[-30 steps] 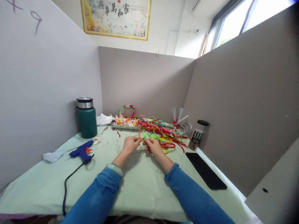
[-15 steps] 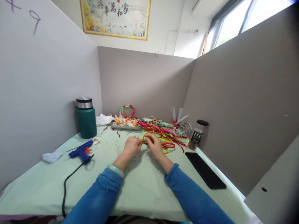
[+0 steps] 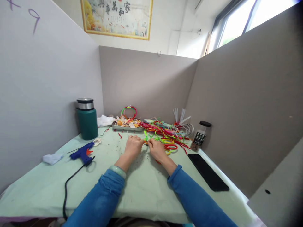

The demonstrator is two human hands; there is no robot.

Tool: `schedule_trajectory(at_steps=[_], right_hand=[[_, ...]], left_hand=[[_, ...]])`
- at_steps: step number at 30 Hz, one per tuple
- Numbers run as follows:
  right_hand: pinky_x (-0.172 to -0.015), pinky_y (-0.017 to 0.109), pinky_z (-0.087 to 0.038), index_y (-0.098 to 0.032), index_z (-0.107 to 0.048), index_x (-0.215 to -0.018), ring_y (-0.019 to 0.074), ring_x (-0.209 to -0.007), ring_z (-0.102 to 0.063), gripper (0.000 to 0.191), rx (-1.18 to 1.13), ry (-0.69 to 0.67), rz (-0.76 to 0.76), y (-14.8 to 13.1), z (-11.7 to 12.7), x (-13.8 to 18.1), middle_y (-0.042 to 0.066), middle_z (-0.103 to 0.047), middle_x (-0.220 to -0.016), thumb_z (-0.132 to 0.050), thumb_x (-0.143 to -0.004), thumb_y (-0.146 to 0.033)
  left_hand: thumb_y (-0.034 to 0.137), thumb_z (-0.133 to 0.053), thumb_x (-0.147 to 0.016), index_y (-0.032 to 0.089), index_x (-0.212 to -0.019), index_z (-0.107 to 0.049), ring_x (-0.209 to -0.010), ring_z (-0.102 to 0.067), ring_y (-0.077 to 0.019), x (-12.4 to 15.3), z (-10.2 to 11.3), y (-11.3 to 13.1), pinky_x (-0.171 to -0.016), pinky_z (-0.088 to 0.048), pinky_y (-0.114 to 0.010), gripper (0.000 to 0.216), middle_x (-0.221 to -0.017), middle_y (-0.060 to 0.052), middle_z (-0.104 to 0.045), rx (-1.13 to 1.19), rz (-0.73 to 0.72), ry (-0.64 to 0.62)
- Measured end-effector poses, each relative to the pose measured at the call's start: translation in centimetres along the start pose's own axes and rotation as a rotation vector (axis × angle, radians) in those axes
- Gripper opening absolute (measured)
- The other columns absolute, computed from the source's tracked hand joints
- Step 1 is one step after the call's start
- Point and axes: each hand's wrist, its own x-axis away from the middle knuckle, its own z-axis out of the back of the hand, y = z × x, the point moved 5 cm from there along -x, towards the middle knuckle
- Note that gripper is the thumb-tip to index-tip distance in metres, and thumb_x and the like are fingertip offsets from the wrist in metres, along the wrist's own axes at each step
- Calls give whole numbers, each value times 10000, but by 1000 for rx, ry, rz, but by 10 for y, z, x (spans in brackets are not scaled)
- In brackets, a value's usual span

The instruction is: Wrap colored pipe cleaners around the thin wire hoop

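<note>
My left hand is closed, its fingertips pinching an orange pipe cleaner at the middle of the table. Facing it, my right hand pinches the same stem a short way to the right. A bright green fuzzy piece sticks up just behind the fingertips; whether it is joined to the orange one I cannot tell. Beside my right hand lie red and yellow loops that look like scissors handles, partly hidden. Behind the hands spreads a heap of coloured pipe cleaners.
At the left stand a green flask and a blue glue gun with its cord. A metal tray of petal-like pieces and a coloured ring are at the back. To the right are a black-lidded jar and a black phone.
The orange stem that looped above my right hand has swung down, with a bit now showing below that hand. The right fingers have curled in closer. The green piece has come into view.
</note>
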Motion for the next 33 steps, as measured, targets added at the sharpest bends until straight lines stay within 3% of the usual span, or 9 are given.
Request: schedule_trajectory(at_steps=[3, 8, 12, 16, 20, 25, 30, 33], right_hand=[[-486, 245, -234, -198, -481, -538, 114, -466, -379, 206, -189, -140, -90, -1, -6, -1, -23, -459, -494, -513, -741, -209], [-380, 223, -141, -212, -387, -568, 66, -338, -151, 243, -859, -549, -445, 1, -21, 7, -99, -245, -404, -515, -742, -324], [-367, 199, -127, -204, -390, -602, 46, -344, -92, 234, -1142, -655, -565, 1, -27, 12, -122, -191, -408, -556, -715, -324], [-348, 184, -154, -183, -469, -651, 34, -318, -182, 234, -1111, -564, -536, 3, -33, 11, -102, -337, -414, -587, -715, -375], [-331, 181, -188, -157, -545, -687, 42, -323, -287, 320, -950, -339, -488, 11, -31, 7, -62, -445, -453, -561, -721, -474], [-383, 183, -294, -173, -575, -710, 69, -415, -397, 196, -719, -98, -300, 14, -18, -1, -34, -534, -566, -592, -703, -368], [-494, 228, -392, -204, -621, -863, 114, -529, -482, 177, -589, -108, -94, 6, -15, -1, 4, -598, -725, -575, -741, -325], [-588, 250, -409, -209, -647, -824, 145, -639, -525, 133, -444, -86, 19, 2, -13, 0, 14, -610, -749, -575, -748, -292]], left_hand=[[217, -429, -855, 182, -750, -641, -756, -509, -206, 0, 1, 1, -681, -257, -331, 239, -676, -72, -604, -37, 0, 0], [200, -426, -852, 186, -756, -632, -756, -506, -200, -1, 6, 6, -679, -257, -332, 228, -680, -67, -609, -22, -17, 3], [218, -413, -861, 188, -758, -642, -756, -510, -193, -2, 6, 7, -688, -269, -326, 253, -678, -66, -617, 8, 3, -5], [235, -419, -858, 205, -781, -665, -767, -524, -186, 0, 3, -1, -711, -292, -313, 260, -712, -56, -642, 69, 80, -27], [296, -426, -862, 211, -818, -689, -774, -541, -171, 1, 0, -11, -733, -320, -288, 279, -769, -61, -667, 157, 209, -37], [340, -432, -859, 214, -808, -698, -781, -555, -172, 0, -1, -11, -716, -330, -272, 299, -777, -64, -678, 175, 228, -57], [322, -420, -841, 218, -825, -701, -743, -577, -173, 2, -7, -10, -650, -336, -259, 300, -799, -72, -684, 156, 243, -148], [339, -422, -832, 231, -879, -700, -768, -595, -174, 4, -12, -10, -627, -339, -247, 302, -837, -72, -693, 186, 295, -219]])
